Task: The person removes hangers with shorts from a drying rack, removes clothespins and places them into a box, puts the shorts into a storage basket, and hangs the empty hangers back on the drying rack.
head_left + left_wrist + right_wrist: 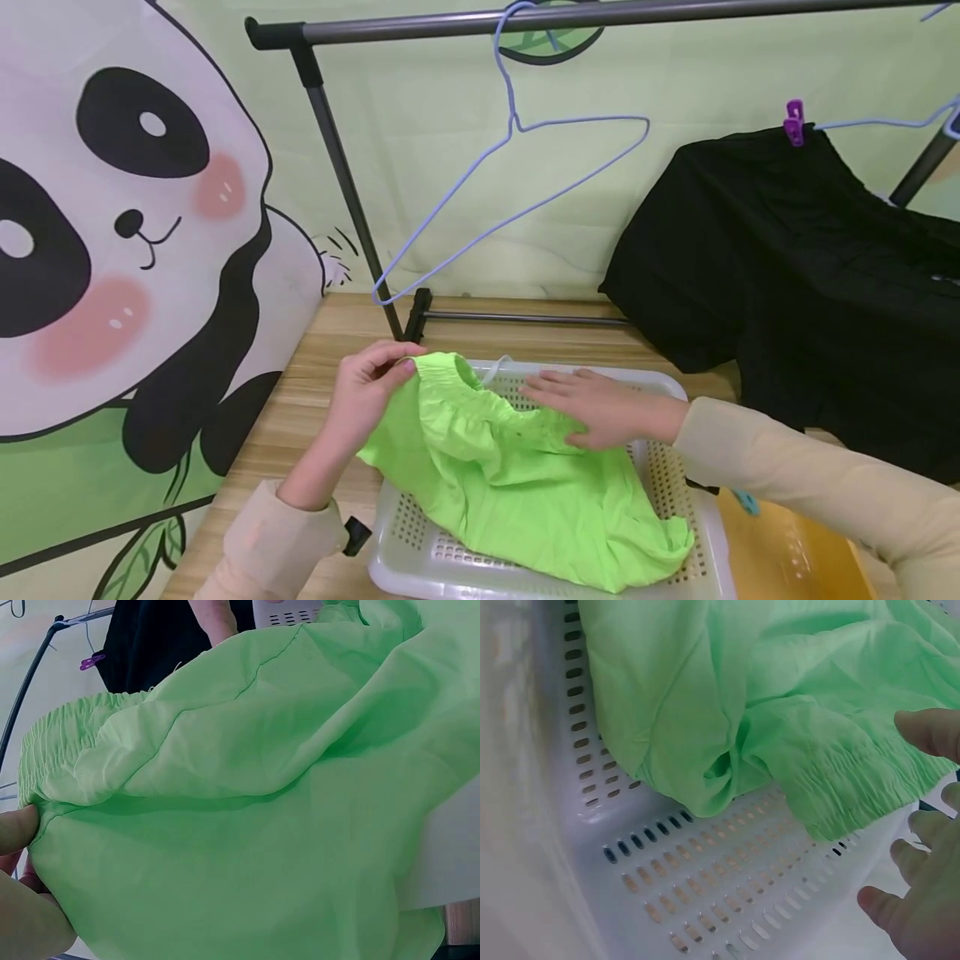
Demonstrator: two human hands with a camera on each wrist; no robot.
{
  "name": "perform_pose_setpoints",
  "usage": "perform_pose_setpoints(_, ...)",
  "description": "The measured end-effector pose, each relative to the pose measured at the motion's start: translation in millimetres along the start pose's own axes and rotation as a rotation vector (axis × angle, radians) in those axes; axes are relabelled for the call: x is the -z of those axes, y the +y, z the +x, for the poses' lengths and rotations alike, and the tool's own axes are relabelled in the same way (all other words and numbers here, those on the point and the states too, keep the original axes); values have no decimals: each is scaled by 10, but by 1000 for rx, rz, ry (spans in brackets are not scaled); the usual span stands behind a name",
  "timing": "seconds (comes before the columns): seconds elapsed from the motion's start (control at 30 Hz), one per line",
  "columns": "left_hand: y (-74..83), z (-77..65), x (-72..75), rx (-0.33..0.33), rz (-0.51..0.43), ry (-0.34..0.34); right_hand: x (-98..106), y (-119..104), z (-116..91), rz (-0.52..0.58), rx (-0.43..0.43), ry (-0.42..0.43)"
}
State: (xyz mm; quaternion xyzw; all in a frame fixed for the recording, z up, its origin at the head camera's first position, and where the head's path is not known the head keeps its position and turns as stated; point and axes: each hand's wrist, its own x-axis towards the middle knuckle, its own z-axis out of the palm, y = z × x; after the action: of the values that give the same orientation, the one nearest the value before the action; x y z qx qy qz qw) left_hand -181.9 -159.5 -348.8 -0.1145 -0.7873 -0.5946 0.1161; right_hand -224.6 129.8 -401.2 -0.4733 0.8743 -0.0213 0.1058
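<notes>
Lime-green elastic-waist shorts [510,483] lie loosely over a white perforated basket [442,575], their waistband toward the back. My left hand [360,396] pinches the waistband's left corner between thumb and fingers and holds it raised. In the left wrist view, the thumb [19,829] presses on the gathered edge of the shorts [247,847]. My right hand [600,408] is spread with straight fingers over the right part of the waistband. In the right wrist view, its fingers [911,859] stand apart beside the gathered waistband, gripping nothing.
A blue wire hanger [450,196] hangs from the dark rail [405,27] behind the basket. Black shorts [750,250] hang at the right, held by a purple clip [794,122]. A yellow container [787,542] sits right of the basket, on a wooden surface [300,417].
</notes>
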Motion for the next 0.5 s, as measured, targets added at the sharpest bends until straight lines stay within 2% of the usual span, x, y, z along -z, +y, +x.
perform_pose_setpoints(0.3,24,-6,15,-16,6,10,-29,-19,52,61,-29,-38)
perform_pose_setpoints(0.5,51,-16,29,-31,10,14,-55,26,81,186,-86,-63)
